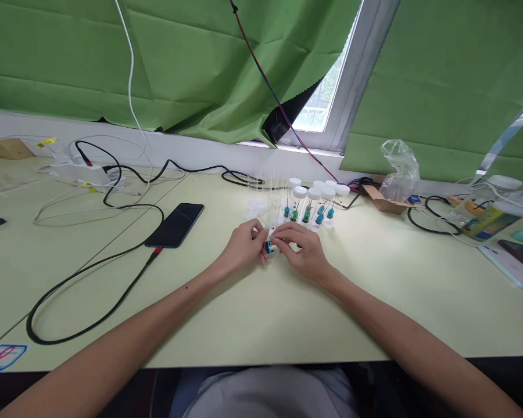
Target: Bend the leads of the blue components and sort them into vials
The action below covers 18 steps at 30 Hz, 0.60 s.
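In the middle of the desk, my left hand [245, 244] is closed on a small blue piece [269, 247], which shows between its fingers. My right hand [304, 251] meets it from the right, thumb and fingertips pinched close above the blue piece. What the right fingertips grip is too small to make out; a bit of white shows there. Just behind the hands stand several clear tubes with white caps [300, 191], with small blue and green pieces [306, 216] inside. Left of them are clear tubes without caps on top [275, 203].
A black phone [175, 225] with a charging cable [131, 307] lies to the left, near a white power strip [81, 173]. An open cardboard box [386, 202] with a plastic bag [400, 171] sits at the back right. Another phone [512, 267] lies far right.
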Tool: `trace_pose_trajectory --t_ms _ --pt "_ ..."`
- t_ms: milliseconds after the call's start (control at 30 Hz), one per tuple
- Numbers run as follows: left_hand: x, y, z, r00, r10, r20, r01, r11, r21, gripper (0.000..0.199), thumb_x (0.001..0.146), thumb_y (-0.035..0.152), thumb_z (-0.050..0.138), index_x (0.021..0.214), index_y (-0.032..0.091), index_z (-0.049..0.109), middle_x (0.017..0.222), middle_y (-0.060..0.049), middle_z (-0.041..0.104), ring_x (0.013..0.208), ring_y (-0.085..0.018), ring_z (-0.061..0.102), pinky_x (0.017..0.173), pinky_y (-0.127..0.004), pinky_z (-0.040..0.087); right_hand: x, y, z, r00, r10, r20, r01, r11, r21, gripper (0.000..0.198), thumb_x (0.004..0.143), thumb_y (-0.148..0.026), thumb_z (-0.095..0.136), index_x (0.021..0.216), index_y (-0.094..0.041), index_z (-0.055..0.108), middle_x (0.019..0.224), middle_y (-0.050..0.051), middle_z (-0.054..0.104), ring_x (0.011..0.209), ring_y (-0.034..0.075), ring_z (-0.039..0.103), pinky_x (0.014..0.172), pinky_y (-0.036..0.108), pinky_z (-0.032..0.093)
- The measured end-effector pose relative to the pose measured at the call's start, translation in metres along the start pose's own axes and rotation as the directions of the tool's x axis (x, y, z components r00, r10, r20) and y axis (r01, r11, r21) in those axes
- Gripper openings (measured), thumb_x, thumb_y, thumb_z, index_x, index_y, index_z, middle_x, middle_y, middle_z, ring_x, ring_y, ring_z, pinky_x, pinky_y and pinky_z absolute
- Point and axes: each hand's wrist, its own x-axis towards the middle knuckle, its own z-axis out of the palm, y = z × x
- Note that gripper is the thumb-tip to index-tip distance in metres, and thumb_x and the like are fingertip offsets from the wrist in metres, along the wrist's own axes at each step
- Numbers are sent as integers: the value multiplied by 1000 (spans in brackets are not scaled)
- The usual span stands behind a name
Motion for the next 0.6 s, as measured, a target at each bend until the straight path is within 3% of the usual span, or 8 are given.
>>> trace_pose_trajectory --t_ms 433,600 --pt "-3 4 1 1000 8 -25 -7 999 40 29 90 46 52 75 21 46 52 0 65 43 -19 64 51 -29 50 1 -4 0 994 107 23 -108 992 71 13 90 -20 61 80 -20 69 88 8 69 82 18 65 62 29 52" --pt "-3 5 1 999 12 -29 -10 998 57 28 90 45 51 75 22 45 52 1 65 44 -19 64 51 -30 50 -1 -4 2 979 198 41 -202 965 168 10 88 -24 64 80 -20 69 90 8 69 84 19 65 64 30 55"
